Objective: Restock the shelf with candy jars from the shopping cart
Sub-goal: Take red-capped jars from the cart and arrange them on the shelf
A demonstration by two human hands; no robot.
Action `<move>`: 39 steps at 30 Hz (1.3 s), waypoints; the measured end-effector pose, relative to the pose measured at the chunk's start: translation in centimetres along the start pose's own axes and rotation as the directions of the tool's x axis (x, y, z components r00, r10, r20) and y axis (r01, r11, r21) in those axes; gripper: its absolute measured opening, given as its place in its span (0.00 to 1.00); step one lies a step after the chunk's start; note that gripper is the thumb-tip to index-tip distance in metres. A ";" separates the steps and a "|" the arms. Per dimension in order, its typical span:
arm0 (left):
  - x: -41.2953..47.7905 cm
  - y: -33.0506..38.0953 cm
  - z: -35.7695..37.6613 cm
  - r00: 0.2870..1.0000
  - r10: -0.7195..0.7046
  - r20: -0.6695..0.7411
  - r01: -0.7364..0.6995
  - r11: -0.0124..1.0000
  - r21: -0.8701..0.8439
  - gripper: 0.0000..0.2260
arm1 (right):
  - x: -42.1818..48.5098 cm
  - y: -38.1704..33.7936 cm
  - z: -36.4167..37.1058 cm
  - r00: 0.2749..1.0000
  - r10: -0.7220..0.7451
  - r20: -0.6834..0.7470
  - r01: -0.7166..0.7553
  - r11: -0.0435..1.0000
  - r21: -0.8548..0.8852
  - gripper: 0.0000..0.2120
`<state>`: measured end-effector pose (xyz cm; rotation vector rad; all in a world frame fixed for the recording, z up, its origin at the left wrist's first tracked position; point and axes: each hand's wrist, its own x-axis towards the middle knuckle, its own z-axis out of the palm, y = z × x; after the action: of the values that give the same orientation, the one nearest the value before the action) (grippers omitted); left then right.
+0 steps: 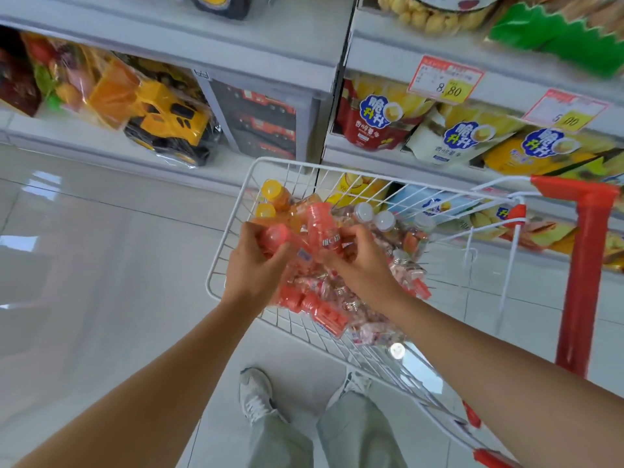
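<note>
While both hands work over the shopping cart (216, 265) at frame centre, head view only: the left hand (256, 265) curls its fingers (250, 232) round a pink-lidded candy jar (277, 237), whose lid seems turned towards the camera. The right hand (363, 268) grips a second pink jar (320, 228); its long axis runs near-vertical in frame, lid towards the upper edge. The two jars touch. Spare jars (324, 310) lie heaped in the basket beneath. The shelf (270, 59) lies beyond the cart, towards the upper frame, so the lift is judged up and away. The right hand is nearer the snack bags (378, 116) at upper right, the left hand nearer the toy truck (172, 126) at upper left. Target slot: cannot tell.
</note>
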<state>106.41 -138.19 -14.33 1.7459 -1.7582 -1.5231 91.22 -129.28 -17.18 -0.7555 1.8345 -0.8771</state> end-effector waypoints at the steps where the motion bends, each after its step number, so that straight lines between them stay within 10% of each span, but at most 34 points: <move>1: -0.1 1.2 0.0 0.999 -0.030 -0.014 0.029 0.994 -0.101 0.11 | -0.2 -1.0 -0.8 1.000 0.003 0.003 -0.003 0.998 0.061 0.26; 7: -1.1 8.4 0.0 0.949 -0.253 0.188 0.311 0.665 -0.679 0.20 | -1.6 -6.7 -5.1 0.993 -0.102 0.060 0.091 0.982 0.168 0.19; 23: -9.1 26.1 -0.1 0.970 0.199 0.140 -0.094 0.837 -0.539 0.10 | -11.4 -19.9 -17.9 0.909 -0.317 -0.272 0.386 0.887 0.255 0.21; 39: -18.9 46.5 9.2 0.743 0.666 0.067 -0.553 0.668 -0.498 0.06 | -17.8 -26.3 -40.6 0.547 -0.558 -0.625 0.636 0.762 -0.123 0.22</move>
<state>76.78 -129.59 26.28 0.6415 -1.6598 -1.6692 63.87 -119.69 25.46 -1.1454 2.0790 -1.8775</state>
